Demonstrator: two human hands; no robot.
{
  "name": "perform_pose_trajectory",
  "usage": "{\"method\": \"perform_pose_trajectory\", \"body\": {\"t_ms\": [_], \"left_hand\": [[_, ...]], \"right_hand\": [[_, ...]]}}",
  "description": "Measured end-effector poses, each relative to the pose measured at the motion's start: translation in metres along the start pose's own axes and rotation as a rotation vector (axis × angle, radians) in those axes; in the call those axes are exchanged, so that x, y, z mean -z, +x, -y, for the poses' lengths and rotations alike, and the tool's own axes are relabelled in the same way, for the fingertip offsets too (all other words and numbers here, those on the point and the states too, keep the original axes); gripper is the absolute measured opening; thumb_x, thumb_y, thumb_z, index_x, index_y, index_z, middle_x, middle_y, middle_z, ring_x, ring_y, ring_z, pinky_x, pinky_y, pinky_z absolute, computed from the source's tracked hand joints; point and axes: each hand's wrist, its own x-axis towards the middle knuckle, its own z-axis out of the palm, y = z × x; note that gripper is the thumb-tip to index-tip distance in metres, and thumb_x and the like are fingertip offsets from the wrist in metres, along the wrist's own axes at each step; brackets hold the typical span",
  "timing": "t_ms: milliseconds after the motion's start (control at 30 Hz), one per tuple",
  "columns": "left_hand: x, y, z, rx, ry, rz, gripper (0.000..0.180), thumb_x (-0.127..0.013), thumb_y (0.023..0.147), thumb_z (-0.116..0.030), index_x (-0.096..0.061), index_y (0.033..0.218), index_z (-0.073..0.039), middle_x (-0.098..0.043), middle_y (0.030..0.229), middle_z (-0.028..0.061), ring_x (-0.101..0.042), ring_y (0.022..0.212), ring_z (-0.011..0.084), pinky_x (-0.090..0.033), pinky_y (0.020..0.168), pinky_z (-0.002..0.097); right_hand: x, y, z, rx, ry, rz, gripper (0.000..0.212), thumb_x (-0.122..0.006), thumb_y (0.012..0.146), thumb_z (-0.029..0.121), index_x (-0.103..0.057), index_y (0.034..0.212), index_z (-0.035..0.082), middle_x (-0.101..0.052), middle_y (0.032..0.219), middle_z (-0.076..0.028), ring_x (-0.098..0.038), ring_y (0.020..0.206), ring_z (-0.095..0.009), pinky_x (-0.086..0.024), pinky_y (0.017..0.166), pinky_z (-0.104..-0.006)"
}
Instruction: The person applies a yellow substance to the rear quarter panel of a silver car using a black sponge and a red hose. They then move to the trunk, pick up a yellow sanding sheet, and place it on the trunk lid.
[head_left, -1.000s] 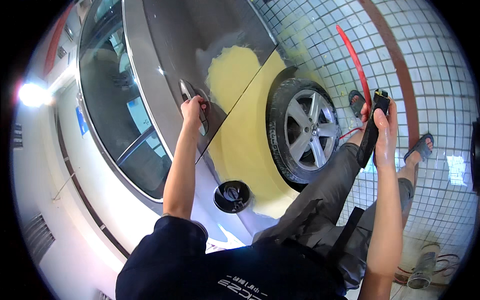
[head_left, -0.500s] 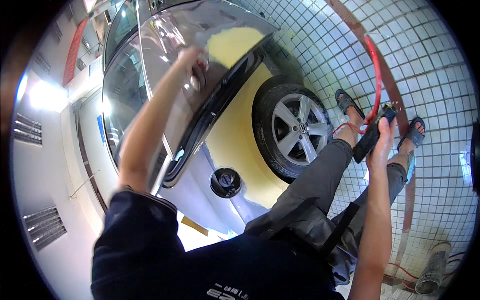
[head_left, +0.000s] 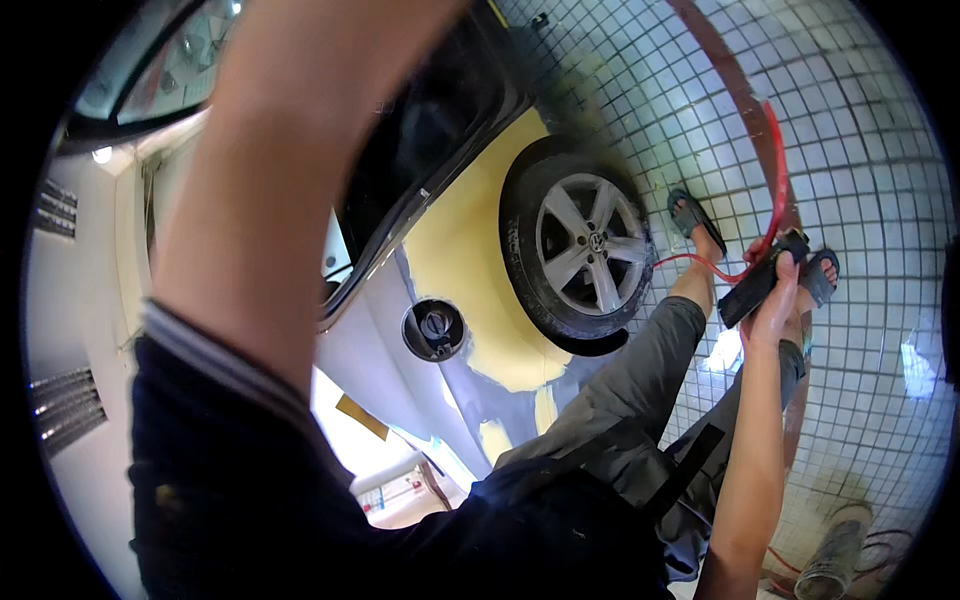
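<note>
My right hand (head_left: 775, 305) is closed around a long black sanding block (head_left: 748, 292), held away from the car above my feet. A red hose (head_left: 777, 180) runs from the block's end. My left forearm (head_left: 270, 170) reaches up across the left side, blurred, and my left hand lies beyond the upper edge. Behind that arm is a dark door opening (head_left: 440, 110) in the car. Yellow filler (head_left: 445, 230) covers the panel around the wheel (head_left: 590, 245). Below the filler, on grey primed bodywork, sits a round black fuel filler recess (head_left: 433, 330).
White tiled floor (head_left: 850, 180) with a brown strip (head_left: 725, 60) spreads to the right. My sandalled feet (head_left: 700, 220) stand beside the wheel. A dusty cylindrical container (head_left: 835, 555) and hoses lie at the lower right. Car glass (head_left: 170, 70) shows at the upper left.
The car door, closed before with my left hand at its handle, has swung open. My left arm has risen, taking the hand out of view. The right hand keeps the sanding block.
</note>
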Motion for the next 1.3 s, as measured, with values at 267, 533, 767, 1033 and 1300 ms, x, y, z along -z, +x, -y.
{"method": "perform_pose_trajectory", "body": {"t_ms": [267,533,767,1033,1300], "left_hand": [[-0.118,-0.205,-0.086,0.241,-0.277,0.251,0.067,-0.064,0.092,-0.016,-0.044,0.156,-0.027,-0.07,0.102,0.0109,-0.073,0.088,0.031,-0.057,0.078,0.0446],[-0.165,-0.424,-0.096,1.174,-0.926,0.037,0.048,-0.083,0.086,-0.024,-0.063,0.129,-0.015,-0.064,0.107,0.0133,-0.068,0.088,0.0321,-0.056,0.076,0.0415],[-0.156,-0.661,-0.092,0.904,-0.214,-0.093,0.037,-0.083,0.078,-0.038,-0.061,0.087,-0.009,-0.065,0.103,0.0164,-0.068,0.089,0.0356,-0.054,0.073,0.0476],[-0.135,-0.818,-0.074,0.668,-0.241,0.019,0.039,-0.082,0.078,-0.043,-0.055,0.088,-0.017,-0.068,0.106,0.0162,-0.069,0.092,0.0348,-0.054,0.074,0.0446],[-0.158,-0.825,-0.059,0.801,-0.291,0.079,0.032,-0.075,0.088,-0.041,-0.048,0.085,-0.025,-0.074,0.111,0.0063,-0.07,0.089,0.0203,-0.043,0.063,0.0318]], "right_hand": [[-0.035,-0.019,-0.047,-0.238,-0.094,0.127,0.047,-0.061,0.1,0.031,-0.051,0.139,0.007,-0.066,0.11,-0.007,-0.065,0.096,-0.017,-0.053,0.083,-0.0293],[-0.153,-0.128,-0.169,-0.541,-0.236,0.422,0.07,-0.071,0.094,0.019,-0.035,0.153,0.008,-0.061,0.117,-0.003,-0.054,0.09,-0.008,-0.047,0.081,-0.0229],[-0.235,-0.153,-0.29,-0.726,-0.347,0.483,0.055,-0.067,0.099,0.025,-0.047,0.145,0.003,-0.063,0.126,-0.006,-0.057,0.107,-0.009,-0.046,0.096,-0.0251],[-0.345,-0.021,-0.456,0.014,-0.943,0.44,0.078,-0.064,0.104,0.038,-0.032,0.16,-0.006,-0.054,0.152,-0.019,-0.049,0.141,-0.025,-0.034,0.119,-0.0343],[-0.387,-0.044,-0.483,0.219,-1.425,0.497,0.072,-0.059,0.107,0.041,-0.036,0.16,-0.001,-0.056,0.142,-0.028,-0.052,0.13,-0.037,-0.037,0.114,-0.0413]]}}
